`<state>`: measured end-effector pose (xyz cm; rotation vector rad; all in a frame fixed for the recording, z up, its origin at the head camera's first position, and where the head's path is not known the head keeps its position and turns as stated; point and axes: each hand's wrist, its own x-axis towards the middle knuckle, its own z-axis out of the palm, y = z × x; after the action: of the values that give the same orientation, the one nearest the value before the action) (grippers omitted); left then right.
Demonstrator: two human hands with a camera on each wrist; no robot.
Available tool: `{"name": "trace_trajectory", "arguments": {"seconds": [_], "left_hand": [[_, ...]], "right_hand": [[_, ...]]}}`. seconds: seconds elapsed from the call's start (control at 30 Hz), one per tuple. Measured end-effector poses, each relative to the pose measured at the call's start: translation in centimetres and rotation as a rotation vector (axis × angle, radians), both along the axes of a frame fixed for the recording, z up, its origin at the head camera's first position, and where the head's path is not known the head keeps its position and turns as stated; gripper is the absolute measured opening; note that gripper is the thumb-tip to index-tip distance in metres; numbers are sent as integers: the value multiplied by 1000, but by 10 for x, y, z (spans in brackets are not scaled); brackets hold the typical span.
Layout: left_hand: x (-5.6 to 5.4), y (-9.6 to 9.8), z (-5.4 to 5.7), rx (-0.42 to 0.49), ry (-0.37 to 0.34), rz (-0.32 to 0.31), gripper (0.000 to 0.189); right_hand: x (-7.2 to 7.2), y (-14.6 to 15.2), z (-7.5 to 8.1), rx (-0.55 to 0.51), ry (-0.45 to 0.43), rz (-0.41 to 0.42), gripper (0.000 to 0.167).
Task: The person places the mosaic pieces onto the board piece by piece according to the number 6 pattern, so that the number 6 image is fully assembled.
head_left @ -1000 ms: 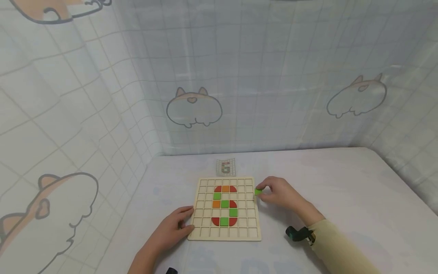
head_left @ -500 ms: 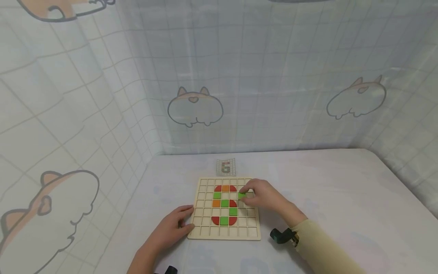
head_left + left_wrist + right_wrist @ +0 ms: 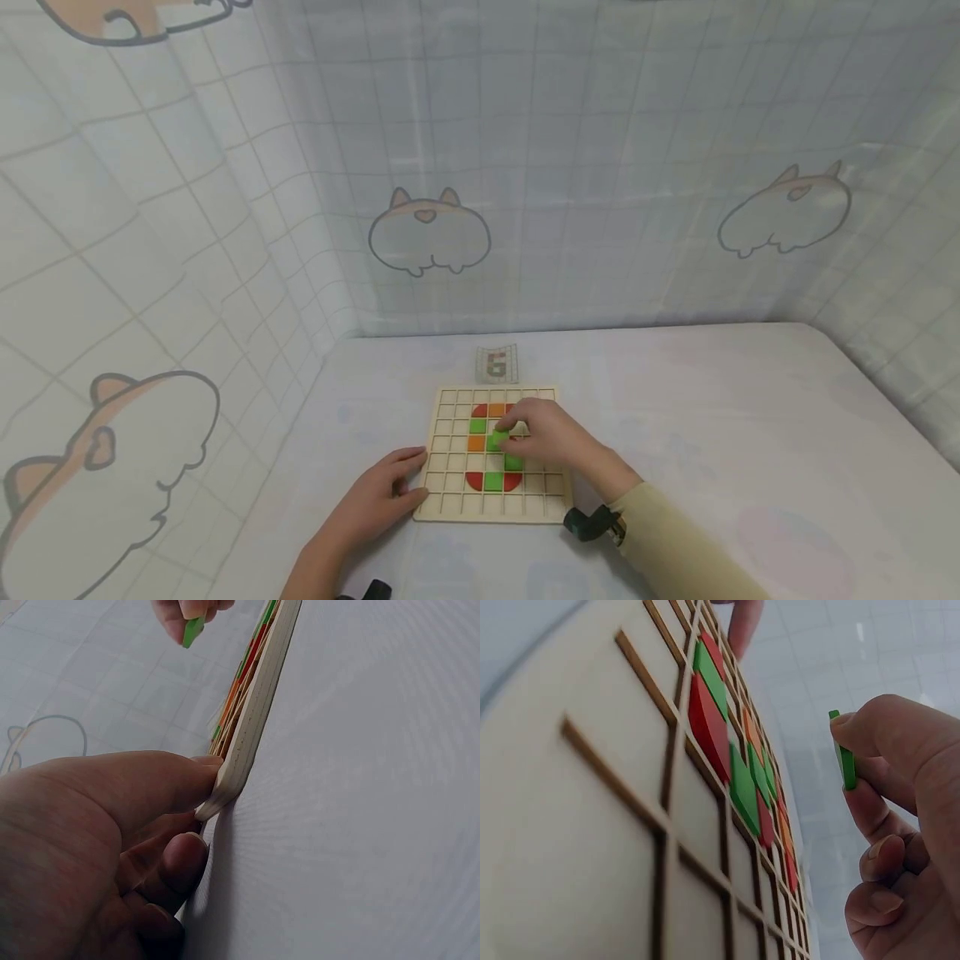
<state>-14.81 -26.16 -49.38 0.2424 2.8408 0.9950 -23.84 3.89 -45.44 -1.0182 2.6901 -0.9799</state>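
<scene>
A square wooden grid board (image 3: 542,508) lies flat on the table, several green, red and orange tiles set in its cells. Over the middle of the board, my right hand (image 3: 551,433) pinches a green square tile (image 3: 845,761) between thumb and index finger. In the right wrist view that tile is tilted on edge, clear of the grid, its other fingers curled below. My left hand (image 3: 378,492) stays at the board's left side, thumb and a finger touching the edge. The left wrist view shows the thumb (image 3: 172,780) against the corner, with other fingers bent beneath it.
A small printed card (image 3: 497,364) with a coloured grid pattern lies just behind the board. White sheeting with cartoon animals (image 3: 430,235) walls the back and sides. The pale tablecloth (image 3: 675,400) extends to the right. A black device (image 3: 592,523) sits on the right wrist.
The right hand has carried the green tile leftward, from beyond the board's right edge to above its middle. My left hand has stayed at the left edge.
</scene>
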Motion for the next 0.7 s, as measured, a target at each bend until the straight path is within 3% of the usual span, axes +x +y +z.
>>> {"name": "trace_trajectory", "arguments": {"seconds": [0.37,0.7], "left_hand": [[0,-1,-1,5,6,-14,58],[-1,-1,-2,-8,25,-15,57]], "right_hand": [[7,-23,-11,-29,-5,68,19],[13,-33,-19,10,-48,45,20]]}}
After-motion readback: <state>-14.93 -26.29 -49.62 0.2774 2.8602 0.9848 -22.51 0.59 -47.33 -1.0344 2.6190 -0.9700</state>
